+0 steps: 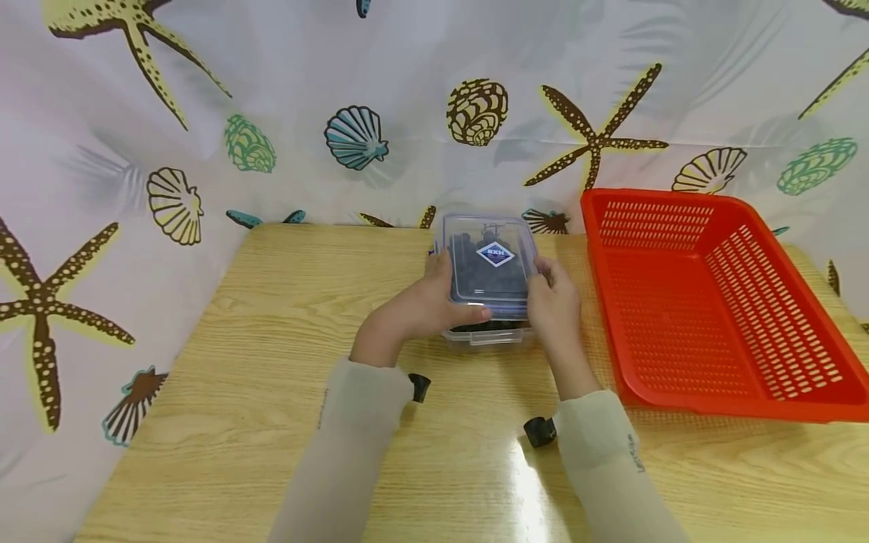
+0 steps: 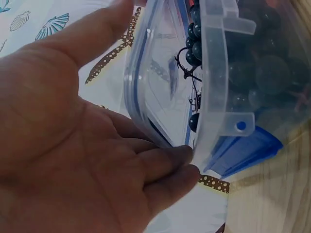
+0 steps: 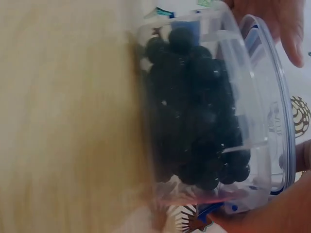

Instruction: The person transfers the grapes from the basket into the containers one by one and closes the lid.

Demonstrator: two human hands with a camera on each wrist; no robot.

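Observation:
A clear plastic lid (image 1: 485, 285) with a blue seal and a "BXH" label sits slightly raised over a clear food container (image 1: 490, 338). Dark round grapes (image 3: 194, 107), some with thin stems, fill the container. My left hand (image 1: 429, 302) holds the lid's left side, its thumb along the front edge. In the left wrist view, its fingertips (image 2: 182, 155) touch near the rim, where a gap shows between lid and container. On the opposite side my right hand (image 1: 557, 305) grips the lid's right edge. A blue latch (image 2: 245, 150) hangs outward from the container's side.
A red perforated plastic basket (image 1: 614, 332) stands on the wooden table (image 1: 271, 392), just right of my right hand. Behind the table hangs a white cloth (image 1: 407, 68) printed with shells and starfish. Black wrist cameras sit below both hands.

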